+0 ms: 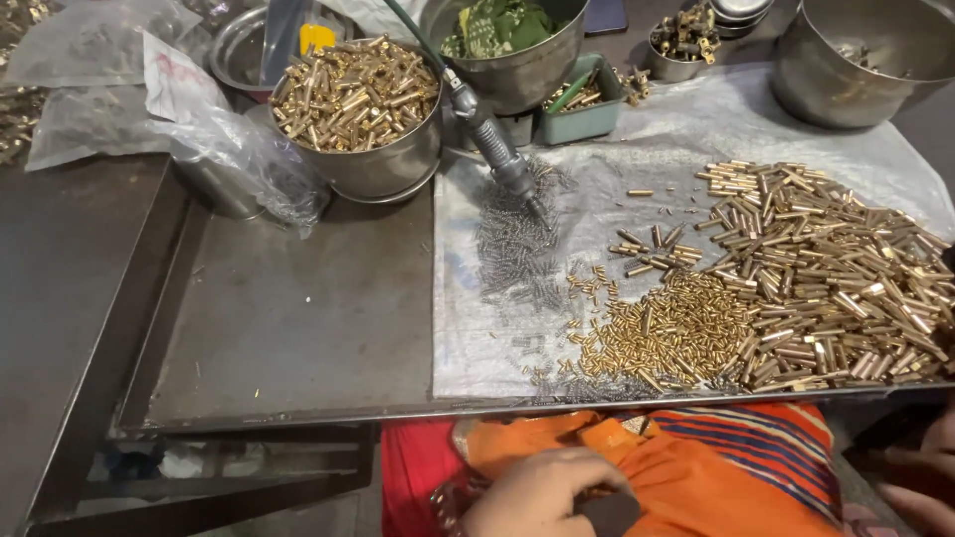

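Grey sheet metal makes up the desk (288,328), a shallow tray-like top with a raised lip along its near edge and a darker metal ledge on its left. A worn plastic sheet (477,338) covers the right part of the desk. On that sheet, at its right side, lies a large heap of long brass tubes (836,278); just left of the heap sits a pile of shorter brass pieces (667,333), and further left a scatter of small dark steel pins (512,249). A pneumatic tool (492,139) with a green hose lies tilted above the pins, its tip touching the sheet. Behind the sheet's left corner stands a steel bowl (383,164) filled with brass parts, with crumpled plastic bags (239,149) beside it. Other steel bowls and a small green tray stand along the far edge of the sheet.

Below the desk's near edge, the left hand (542,492) rests in the lap on orange cloth (716,487), fingers curled loosely around a small dark object (609,512); what that object is cannot be told. The right hand (925,477) shows only partly at the frame's right edge, well below the heap of tubes, and whether it is open or holds anything cannot be told.
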